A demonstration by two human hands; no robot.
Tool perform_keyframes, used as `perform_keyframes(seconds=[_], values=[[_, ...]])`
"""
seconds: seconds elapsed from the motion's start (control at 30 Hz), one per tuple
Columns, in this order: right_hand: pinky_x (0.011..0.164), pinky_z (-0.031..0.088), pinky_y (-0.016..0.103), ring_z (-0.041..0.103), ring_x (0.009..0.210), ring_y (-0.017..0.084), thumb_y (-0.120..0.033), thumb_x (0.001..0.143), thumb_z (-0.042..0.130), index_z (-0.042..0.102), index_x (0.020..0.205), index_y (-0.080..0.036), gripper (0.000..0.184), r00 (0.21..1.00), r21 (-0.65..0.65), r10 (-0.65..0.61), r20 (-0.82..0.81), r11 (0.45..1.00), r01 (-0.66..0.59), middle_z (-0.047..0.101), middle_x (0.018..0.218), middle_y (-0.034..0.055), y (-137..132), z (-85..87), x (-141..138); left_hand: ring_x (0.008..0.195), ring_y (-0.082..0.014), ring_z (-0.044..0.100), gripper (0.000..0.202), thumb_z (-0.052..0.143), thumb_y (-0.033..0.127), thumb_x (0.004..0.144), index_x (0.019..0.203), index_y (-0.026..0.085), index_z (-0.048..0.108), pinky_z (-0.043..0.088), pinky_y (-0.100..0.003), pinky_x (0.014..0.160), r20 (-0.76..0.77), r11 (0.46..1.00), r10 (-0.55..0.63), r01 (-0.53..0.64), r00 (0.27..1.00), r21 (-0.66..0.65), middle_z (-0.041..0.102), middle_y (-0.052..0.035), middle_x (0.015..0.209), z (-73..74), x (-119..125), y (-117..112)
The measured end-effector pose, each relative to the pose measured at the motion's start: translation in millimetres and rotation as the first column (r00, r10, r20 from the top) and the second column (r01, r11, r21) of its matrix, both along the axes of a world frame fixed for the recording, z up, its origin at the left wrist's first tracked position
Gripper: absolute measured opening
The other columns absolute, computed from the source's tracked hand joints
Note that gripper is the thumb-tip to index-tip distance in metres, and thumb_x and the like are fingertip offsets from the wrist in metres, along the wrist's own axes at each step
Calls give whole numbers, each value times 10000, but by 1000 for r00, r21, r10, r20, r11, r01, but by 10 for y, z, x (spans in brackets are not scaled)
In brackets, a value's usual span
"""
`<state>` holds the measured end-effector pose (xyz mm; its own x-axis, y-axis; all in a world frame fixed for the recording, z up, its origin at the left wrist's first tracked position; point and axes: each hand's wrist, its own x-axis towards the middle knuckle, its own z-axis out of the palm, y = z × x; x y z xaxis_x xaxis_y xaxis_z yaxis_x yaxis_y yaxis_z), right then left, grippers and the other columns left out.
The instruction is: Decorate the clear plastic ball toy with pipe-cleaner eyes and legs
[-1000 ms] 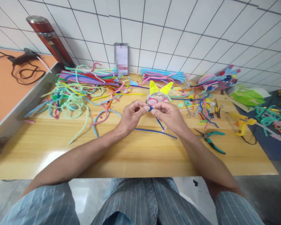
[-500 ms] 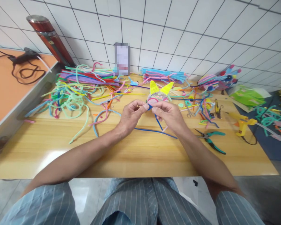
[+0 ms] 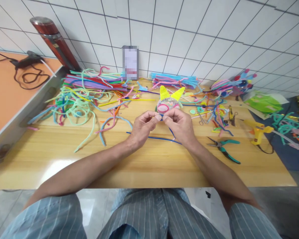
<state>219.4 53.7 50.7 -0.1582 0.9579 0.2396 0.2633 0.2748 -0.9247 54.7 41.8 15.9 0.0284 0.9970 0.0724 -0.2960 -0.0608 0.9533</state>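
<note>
My left hand (image 3: 142,127) and my right hand (image 3: 179,125) meet above the middle of the wooden table (image 3: 139,162). Both pinch the same dark blue pipe cleaner (image 3: 154,137) between thumb and fingertips, and its loose ends trail down onto the wood below my hands. Just behind my fingers stands a small round craft figure (image 3: 167,101) with a pink face and two yellow ears.
A tangle of coloured pipe cleaners (image 3: 77,99) covers the back left. Green-handled pliers (image 3: 224,147) and a yellow glue gun (image 3: 257,132) lie to the right. A red flask (image 3: 53,39) and a phone (image 3: 130,62) stand against the tiled wall.
My hands have drawn slightly closer together and the blue pipe cleaner's trailing end has swung left across the table.
</note>
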Motion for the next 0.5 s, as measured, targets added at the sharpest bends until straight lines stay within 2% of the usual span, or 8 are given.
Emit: perform_keyframes(seconds=[0.07,0.17,0.27,0.33,0.5], values=[[543,360,261,458,556,104,-305,829,682,625,757,-232,118,994,93,-44,101,995,34,581,629,-46,5,-4,22,624,-106,446,414,885,588,803,852,200,750,371,-254,610,-86,996,-14,22,996,88,568,32,693,-14,-32,58],[586,389,275,478,578,116,-202,812,654,611,734,-238,96,959,313,-120,256,949,35,594,641,-39,18,-3,55,727,-130,519,375,884,563,824,831,203,777,412,-276,685,-237,963,56,10,970,268,641,-11,815,-25,-92,148],[626,410,286,480,590,119,-158,840,634,607,741,-237,129,942,435,-122,312,900,-27,606,669,-35,23,6,73,709,-129,513,360,851,556,874,817,206,788,405,-283,680,-290,942,95,8,952,335,628,-7,781,-22,-126,174],[633,419,287,487,595,119,-180,881,638,625,773,-235,122,949,415,-88,302,908,-47,620,691,-32,23,8,78,667,-119,493,364,845,558,885,816,205,787,399,-277,645,-274,947,94,-1,957,320,613,2,743,-16,-126,155],[583,409,276,520,606,124,-330,927,677,660,841,-229,134,985,171,21,174,984,-52,632,703,-25,24,-29,59,516,-100,493,386,876,565,847,859,198,757,399,-252,520,-119,988,41,-22,992,155,597,39,599,-6,-82,89]])
